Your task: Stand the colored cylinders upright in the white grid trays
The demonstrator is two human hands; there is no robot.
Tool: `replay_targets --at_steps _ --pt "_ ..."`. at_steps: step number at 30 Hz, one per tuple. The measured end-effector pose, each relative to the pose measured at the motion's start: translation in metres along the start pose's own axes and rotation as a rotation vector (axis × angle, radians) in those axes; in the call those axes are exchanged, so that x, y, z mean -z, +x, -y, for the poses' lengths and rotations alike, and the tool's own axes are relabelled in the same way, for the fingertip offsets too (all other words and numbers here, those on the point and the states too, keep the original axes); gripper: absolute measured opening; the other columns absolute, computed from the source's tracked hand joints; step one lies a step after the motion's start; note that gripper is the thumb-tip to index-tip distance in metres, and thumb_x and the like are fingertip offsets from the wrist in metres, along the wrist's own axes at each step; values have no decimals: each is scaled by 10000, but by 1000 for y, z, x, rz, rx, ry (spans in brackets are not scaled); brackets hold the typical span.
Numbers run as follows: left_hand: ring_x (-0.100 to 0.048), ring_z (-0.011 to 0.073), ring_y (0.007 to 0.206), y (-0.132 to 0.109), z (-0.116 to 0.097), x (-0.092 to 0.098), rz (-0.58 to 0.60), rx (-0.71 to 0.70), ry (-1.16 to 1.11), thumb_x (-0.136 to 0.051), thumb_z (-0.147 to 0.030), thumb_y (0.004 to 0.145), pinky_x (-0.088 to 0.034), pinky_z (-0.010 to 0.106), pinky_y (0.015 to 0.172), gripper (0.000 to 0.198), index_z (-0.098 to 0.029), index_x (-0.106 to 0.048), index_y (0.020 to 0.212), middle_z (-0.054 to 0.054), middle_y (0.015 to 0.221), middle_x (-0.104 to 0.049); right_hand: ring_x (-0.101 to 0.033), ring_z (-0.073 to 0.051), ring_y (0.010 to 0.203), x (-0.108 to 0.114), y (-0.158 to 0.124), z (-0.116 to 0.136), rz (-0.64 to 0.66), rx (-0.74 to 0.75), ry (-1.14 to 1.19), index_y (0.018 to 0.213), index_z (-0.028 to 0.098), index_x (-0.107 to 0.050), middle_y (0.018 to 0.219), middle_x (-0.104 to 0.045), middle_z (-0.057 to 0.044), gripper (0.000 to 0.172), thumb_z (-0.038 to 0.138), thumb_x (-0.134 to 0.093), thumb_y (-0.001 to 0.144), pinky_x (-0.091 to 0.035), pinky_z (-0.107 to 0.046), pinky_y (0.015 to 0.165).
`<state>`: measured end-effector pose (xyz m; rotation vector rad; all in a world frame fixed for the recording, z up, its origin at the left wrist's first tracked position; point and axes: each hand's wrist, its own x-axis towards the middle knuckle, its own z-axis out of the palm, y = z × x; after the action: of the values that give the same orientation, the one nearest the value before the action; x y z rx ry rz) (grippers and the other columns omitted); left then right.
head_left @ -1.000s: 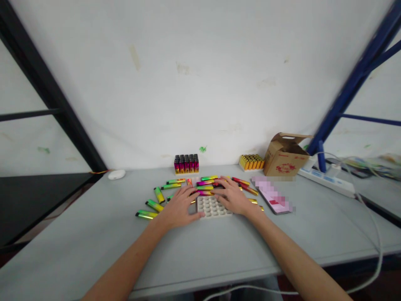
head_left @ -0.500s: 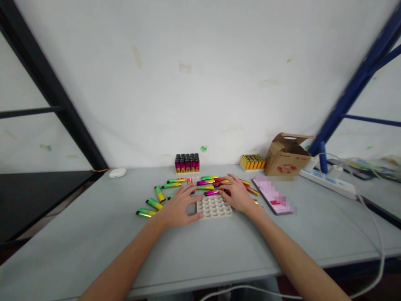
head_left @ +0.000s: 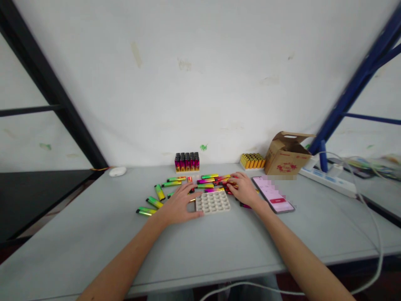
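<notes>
A white tray (head_left: 214, 203) with rows of round holes lies flat on the table. My left hand (head_left: 180, 207) is at its left side, thumb at the front corner and index finger at the back corner, gripping it. Beyond and beside the tray lie loose shiny lighter-like tubes with dark ends, green-yellow (head_left: 159, 192), magenta-yellow (head_left: 206, 181) and red. My right hand (head_left: 242, 188) is right of the tray with curled fingers on a red-yellow tube (head_left: 231, 184), which they partly hide. A magenta tube (head_left: 244, 205) shows under its wrist.
Upright magenta-yellow tubes with black tops (head_left: 187, 162) stand by the wall, and a block of yellow ones (head_left: 252, 161) farther right. Rightward are an open cardboard box (head_left: 286, 156), a phone (head_left: 275, 198), a power strip (head_left: 328, 182) and a white cable (head_left: 379, 246). A white case (head_left: 117, 172) lies left.
My right hand has moved right, off the tray's back right corner, and its fingers have curled over the tubes. The tray has shifted slightly left and turned a little. My left hand stays in place.
</notes>
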<state>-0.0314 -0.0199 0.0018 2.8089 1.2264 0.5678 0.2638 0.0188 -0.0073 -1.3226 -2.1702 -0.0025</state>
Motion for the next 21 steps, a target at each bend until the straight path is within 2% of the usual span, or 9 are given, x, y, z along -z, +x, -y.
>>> replay_targets --at_steps 6,9,11,13,17,21 --pt "-340 357 1351 2 0 -3 3 37 15 -622 -607 772 -311 543 1099 647 -202 -590 1276 167 1409 -460 -551 -224 985 -6 2 1 -27 -16 99 840 184 -692 972 -667 -92 169 294 -568 870 -414 -382 926" --pt "-333 353 1356 3 -1 -3 11 38 34 -617 -596 782 -308 544 1100 644 -197 -579 1287 172 1412 -456 -574 -234 945 -4 3 6 -111 -89 235 882 172 -654 963 -673 -102 201 321 -519 892 -427 -401 897" --pt "-333 354 1356 3 -1 -2 12 33 38 -609 -593 791 -309 545 1099 644 -191 -573 1293 179 1410 -455 -603 -229 872 -2 5 11 -178 -210 456 910 175 -605 912 -682 -89 240 385 -488 904 -454 -397 844" --pt "-345 360 1347 2 -2 -1 6 27 30 -603 -592 794 -317 555 1091 641 -190 -573 1293 183 1404 -460 -633 -214 819 1 7 17 -208 -341 791 926 196 -548 871 -693 -61 256 445 -499 888 -480 -377 801" --pt "-366 361 1332 2 -2 0 -15 2 25 -619 -556 790 -328 547 1088 618 -179 -581 1278 186 1384 -476 -660 -175 742 6 11 26 -122 -562 1421 917 219 -523 825 -685 -11 212 392 -592 815 -520 -326 738" --pt "-380 358 1322 1 -2 -1 -31 -28 13 -652 -517 764 -329 537 1092 604 -187 -585 1265 174 1370 -489 -633 -126 657 11 14 30 -37 -697 1625 870 204 -573 762 -654 6 91 251 -580 793 -524 -258 695"
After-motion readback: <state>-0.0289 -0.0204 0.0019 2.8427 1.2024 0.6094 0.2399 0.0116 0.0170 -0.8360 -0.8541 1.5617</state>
